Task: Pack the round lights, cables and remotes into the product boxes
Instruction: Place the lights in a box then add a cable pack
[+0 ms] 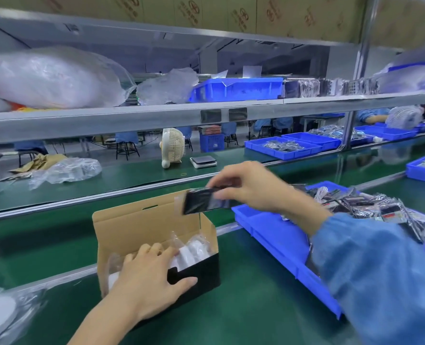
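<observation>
One head-worn wide-angle view looks forward and down, close over the green bench (243, 307).

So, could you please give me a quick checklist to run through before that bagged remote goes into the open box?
1. Box lid open: ok. The product box has its flap standing up at the back.
2. Box steadied: ok. The left hand grips its front wall, thumb outside, fingers inside.
3. Remote held: ok. The right hand pinches the bagged remote above the box's right end.
4. Lights already in: ok. Bagged white round lights lie inside.
5. Room for the remote: cannot tell. The left hand and plastic hide much of the interior.
6. Cable packed: cannot tell. None is clearly visible.
</observation>
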A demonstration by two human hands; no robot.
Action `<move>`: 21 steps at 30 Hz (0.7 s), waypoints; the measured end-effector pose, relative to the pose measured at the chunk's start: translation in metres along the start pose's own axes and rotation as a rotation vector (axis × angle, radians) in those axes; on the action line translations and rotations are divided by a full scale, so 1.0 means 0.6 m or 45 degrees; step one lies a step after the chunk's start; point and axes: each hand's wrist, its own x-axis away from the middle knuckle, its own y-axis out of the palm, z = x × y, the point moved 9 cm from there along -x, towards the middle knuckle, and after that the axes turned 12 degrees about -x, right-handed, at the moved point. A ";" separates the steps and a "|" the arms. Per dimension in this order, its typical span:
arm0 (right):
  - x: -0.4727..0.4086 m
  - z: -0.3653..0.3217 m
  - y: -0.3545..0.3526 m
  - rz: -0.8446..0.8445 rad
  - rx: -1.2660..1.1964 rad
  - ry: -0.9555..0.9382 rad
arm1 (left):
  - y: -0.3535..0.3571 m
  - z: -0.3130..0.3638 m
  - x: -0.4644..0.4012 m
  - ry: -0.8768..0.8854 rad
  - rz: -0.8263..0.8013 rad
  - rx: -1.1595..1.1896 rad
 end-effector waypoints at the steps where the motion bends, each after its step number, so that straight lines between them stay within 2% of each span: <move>1: -0.018 -0.011 0.039 -0.026 0.046 -0.057 | -0.001 0.004 0.002 0.014 -0.003 0.000; 4: -0.065 0.009 0.143 -0.141 0.438 -0.106 | -0.002 0.000 0.007 0.072 -0.043 -0.007; 8: -0.076 0.063 0.206 -0.257 0.889 -0.146 | -0.013 -0.023 0.009 0.078 -0.058 -0.076; 11: -0.063 0.058 0.229 -0.244 1.104 -0.313 | -0.019 -0.021 0.012 0.051 -0.001 -0.146; 15: -0.047 0.069 0.250 -0.391 1.364 -0.288 | -0.026 -0.018 0.017 0.008 0.079 -0.207; 17: -0.046 0.073 0.247 -0.508 1.254 -0.246 | -0.026 -0.019 0.020 -0.016 0.094 -0.223; 18: -0.048 0.071 0.239 -0.522 1.001 -0.226 | -0.026 -0.020 0.021 -0.026 0.102 -0.213; 19: -0.053 0.064 0.216 -0.441 0.701 -0.221 | -0.029 -0.021 0.023 -0.034 0.114 -0.195; 20: -0.061 0.059 0.170 -0.211 0.437 -0.265 | -0.031 -0.022 0.025 -0.038 0.124 -0.179; 21: -0.062 0.063 0.105 0.117 0.241 -0.316 | -0.034 -0.020 0.026 -0.033 0.133 -0.170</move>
